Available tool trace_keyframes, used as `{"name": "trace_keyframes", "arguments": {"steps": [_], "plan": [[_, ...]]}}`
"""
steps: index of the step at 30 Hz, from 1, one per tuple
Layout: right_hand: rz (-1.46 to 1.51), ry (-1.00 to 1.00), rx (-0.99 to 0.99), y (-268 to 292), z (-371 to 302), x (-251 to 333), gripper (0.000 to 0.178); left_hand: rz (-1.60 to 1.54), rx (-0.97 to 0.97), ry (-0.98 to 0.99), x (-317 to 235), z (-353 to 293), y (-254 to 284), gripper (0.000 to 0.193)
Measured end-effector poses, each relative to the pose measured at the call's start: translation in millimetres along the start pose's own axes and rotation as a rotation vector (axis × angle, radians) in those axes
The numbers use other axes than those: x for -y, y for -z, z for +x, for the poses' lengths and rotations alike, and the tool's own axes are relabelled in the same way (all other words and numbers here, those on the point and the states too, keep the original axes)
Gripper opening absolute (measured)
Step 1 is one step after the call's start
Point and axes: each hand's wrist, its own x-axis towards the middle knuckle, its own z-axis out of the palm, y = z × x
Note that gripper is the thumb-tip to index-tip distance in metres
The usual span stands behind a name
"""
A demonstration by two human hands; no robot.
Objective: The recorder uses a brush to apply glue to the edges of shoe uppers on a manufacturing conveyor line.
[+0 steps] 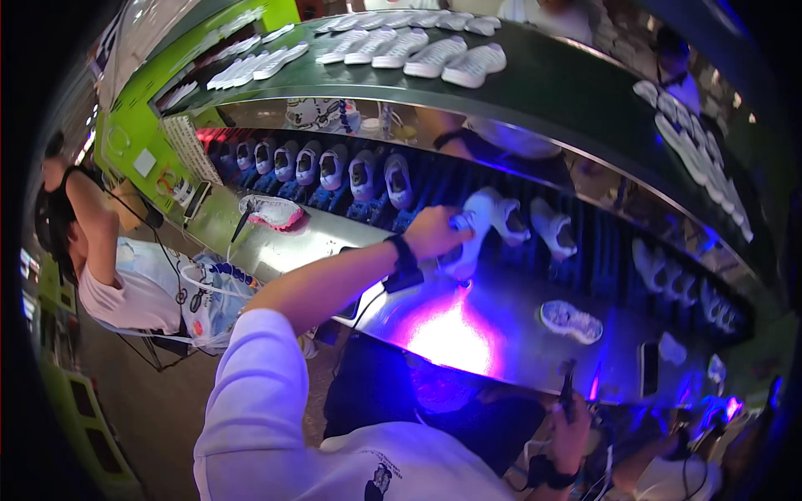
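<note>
My left hand reaches across the metal bench, its fingers closed round a white shoe held tilted at the edge of the shoe rack. Right beside that shoe, another white shoe stands with its opening facing me. Low on the right, my right hand is wrapped round a slim dark handheld tool that points upward. Both wrists wear dark bands. On the bench to the right of the held shoe lies a pale shoe sole.
Purple light glares on the metal bench. Behind it, a dark rack holds a row of shoes. Higher up, a green conveyor belt carries white shoes. A co-worker sits at left near a pink-edged sole. A phone lies right.
</note>
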Motion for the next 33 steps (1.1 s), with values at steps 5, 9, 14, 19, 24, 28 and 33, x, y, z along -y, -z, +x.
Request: {"name": "trace_keyframes", "arguments": {"steps": [5, 9, 14, 19, 24, 28, 33], "plan": [[0.173, -0.047, 0.031, -16, 15, -3, 0.035, 0.470, -0.197, 0.093, 61, 121, 12, 0.047], [-0.020, -0.103, 0.011, -18, 18, 22, 0.033, 0.440, -0.381, 0.164, 100, 169, -3, 0.049], [-0.097, -0.114, 0.020, -23, 34, 22, 0.035, 0.525, -0.344, 0.170, 130, 190, -17, 0.042], [-0.063, -0.011, 0.006, -28, 44, 6, 0.038, 0.744, -0.321, 0.297, 104, 193, -27, 0.032], [-0.081, -0.060, -0.028, -20, 39, -4, 0.040, 0.698, -0.208, -0.145, 5, 196, -75, 0.026], [-0.122, -0.021, -0.093, -20, 31, -14, 0.041, 0.292, -0.247, 0.237, -10, 207, -125, 0.027], [-0.026, -0.002, -0.098, -15, 29, -18, 0.037, 0.337, -0.078, 0.308, -28, 187, -112, 0.034]]}}
